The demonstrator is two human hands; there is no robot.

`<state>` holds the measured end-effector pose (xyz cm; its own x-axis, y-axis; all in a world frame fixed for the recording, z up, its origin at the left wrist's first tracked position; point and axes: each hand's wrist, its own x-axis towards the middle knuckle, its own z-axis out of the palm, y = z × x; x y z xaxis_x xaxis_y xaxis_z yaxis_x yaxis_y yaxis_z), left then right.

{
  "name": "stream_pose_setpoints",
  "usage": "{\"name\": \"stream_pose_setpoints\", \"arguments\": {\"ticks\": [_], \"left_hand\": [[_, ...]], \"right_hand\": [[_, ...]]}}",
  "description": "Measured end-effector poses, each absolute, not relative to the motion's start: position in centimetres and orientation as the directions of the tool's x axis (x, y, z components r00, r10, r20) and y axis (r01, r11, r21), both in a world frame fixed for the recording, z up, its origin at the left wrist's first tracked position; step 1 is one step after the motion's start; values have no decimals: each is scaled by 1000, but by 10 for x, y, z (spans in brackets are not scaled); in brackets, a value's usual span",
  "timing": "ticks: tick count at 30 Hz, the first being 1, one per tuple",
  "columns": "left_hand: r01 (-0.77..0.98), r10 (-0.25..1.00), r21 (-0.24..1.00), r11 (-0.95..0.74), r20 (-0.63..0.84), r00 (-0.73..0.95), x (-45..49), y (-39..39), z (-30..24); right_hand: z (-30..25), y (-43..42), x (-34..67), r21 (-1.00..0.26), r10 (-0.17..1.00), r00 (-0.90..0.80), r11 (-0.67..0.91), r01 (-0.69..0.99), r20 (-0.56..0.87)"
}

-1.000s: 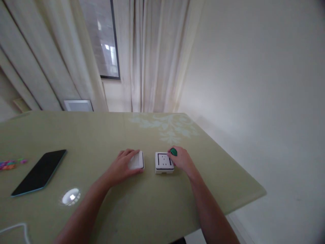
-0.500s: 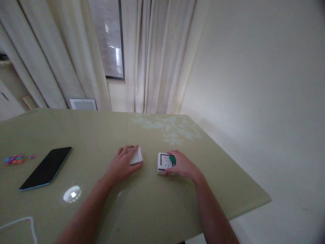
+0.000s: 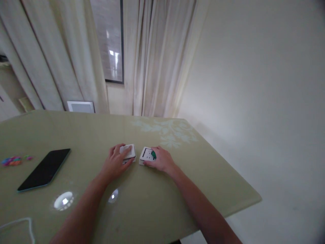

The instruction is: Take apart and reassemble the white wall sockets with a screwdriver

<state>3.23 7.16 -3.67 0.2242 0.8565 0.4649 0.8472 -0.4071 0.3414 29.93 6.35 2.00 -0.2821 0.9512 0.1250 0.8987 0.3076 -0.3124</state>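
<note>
My left hand (image 3: 113,164) is closed around a white square block (image 3: 132,153) that looks like a wall switch, its face pointing up. One finger lies across the top and the thumb presses the near side. To the right, my right hand (image 3: 163,159) grips a second white block (image 3: 145,155), which looks like a wall socket with a dark outline and several small black slots. A small green oval patch (image 3: 153,154) shows on it beside my fingers. A narrow gap separates the two blocks on the table. My hands hide their outer sides.
A black tablet (image 3: 45,169) lies on the green table (image 3: 142,203) to the left. Small colourful pieces (image 3: 14,160) are heaped beyond it. A white cable (image 3: 29,225) crosses the near left corner. Curtains (image 3: 162,61) hang behind, and a white wall (image 3: 248,101) rises on the right.
My right hand has brought the socket-like block leftward, closer to the switch-like one, and it is slightly turned. The view has shifted a little too.
</note>
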Motion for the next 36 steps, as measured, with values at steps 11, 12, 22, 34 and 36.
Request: {"name": "stream_pose_setpoints", "arguments": {"ticks": [11, 12, 22, 34, 36], "left_hand": [[843, 817, 300, -447, 520, 249, 17, 80, -40], [846, 820, 300, -441, 517, 244, 18, 79, -40], [863, 843, 361, -354, 523, 127, 28, 76, -40], [868, 877, 403, -290, 475, 73, 26, 80, -42], [863, 884, 420, -282, 464, 63, 25, 80, -43]], "right_hand": [[10, 98, 271, -325, 897, -397, 441, 836, 195], [7, 96, 271, -329, 895, -398, 445, 833, 201], [4, 91, 272, -355, 908, -355, 414, 838, 221], [3, 94, 281, -416, 895, -395, 445, 793, 204], [5, 94, 282, -420, 894, -395, 449, 789, 212]]}}
